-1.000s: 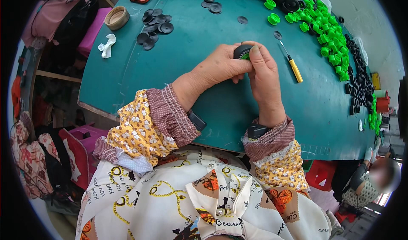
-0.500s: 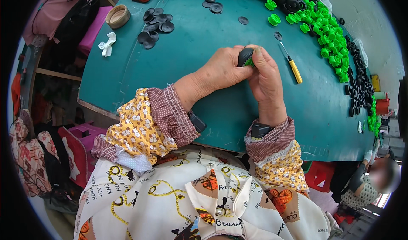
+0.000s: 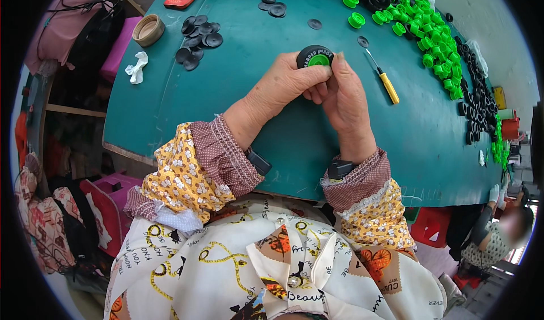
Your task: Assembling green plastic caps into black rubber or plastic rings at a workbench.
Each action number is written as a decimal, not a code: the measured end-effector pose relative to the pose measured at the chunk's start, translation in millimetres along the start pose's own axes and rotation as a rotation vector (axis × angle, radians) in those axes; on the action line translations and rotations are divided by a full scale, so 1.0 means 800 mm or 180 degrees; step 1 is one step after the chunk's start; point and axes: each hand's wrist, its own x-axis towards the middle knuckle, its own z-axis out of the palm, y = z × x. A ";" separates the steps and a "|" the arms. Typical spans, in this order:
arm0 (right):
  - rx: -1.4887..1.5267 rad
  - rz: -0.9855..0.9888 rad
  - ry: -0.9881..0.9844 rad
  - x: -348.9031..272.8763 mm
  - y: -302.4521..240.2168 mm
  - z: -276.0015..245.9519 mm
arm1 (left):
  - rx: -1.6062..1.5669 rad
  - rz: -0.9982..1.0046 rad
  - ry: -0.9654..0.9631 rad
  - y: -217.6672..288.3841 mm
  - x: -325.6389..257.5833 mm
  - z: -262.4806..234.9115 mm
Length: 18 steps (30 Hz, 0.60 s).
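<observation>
Between my two hands is a toy wheel (image 3: 309, 55), a black tyre with pale lettering on its side and a bright green hub. My left hand (image 3: 283, 81) grips it from the left, thumb laid across its near edge. From the right, my right hand (image 3: 347, 96) closes on it, with its thumb tip up against the tyre's right side and the other fingers curled below. Part of the wheel's lower edge is hidden by my fingers. A screwdriver (image 3: 388, 88) with a yellow handle lies to the right of my right hand, near a black disc (image 3: 362, 41).
Loose green hubs (image 3: 436, 45) are heaped at the far right of the green table (image 3: 249, 167), beside black tyres (image 3: 476, 93). Black discs (image 3: 198, 35) lie at the left. A round tan container (image 3: 148, 30) and crumpled white tissue (image 3: 136, 68) are near the left edge. Another person (image 3: 496, 238) sits far right.
The wheel has turned so its lettered side and green hub face up. Both hands have shifted slightly left, still around it.
</observation>
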 end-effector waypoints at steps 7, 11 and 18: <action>-0.0874 -0.0440 0.0440 0.001 -0.003 0.004 | 0.0338 0.0241 0.0163 0.007 -0.001 0.005; -0.2020 -0.0855 0.0186 -0.001 -0.004 0.002 | 0.0545 -0.0201 -0.0329 0.004 0.004 -0.014; -0.1127 -0.0364 0.0223 -0.002 0.003 0.008 | 0.0395 -0.0072 -0.0189 0.005 -0.001 -0.005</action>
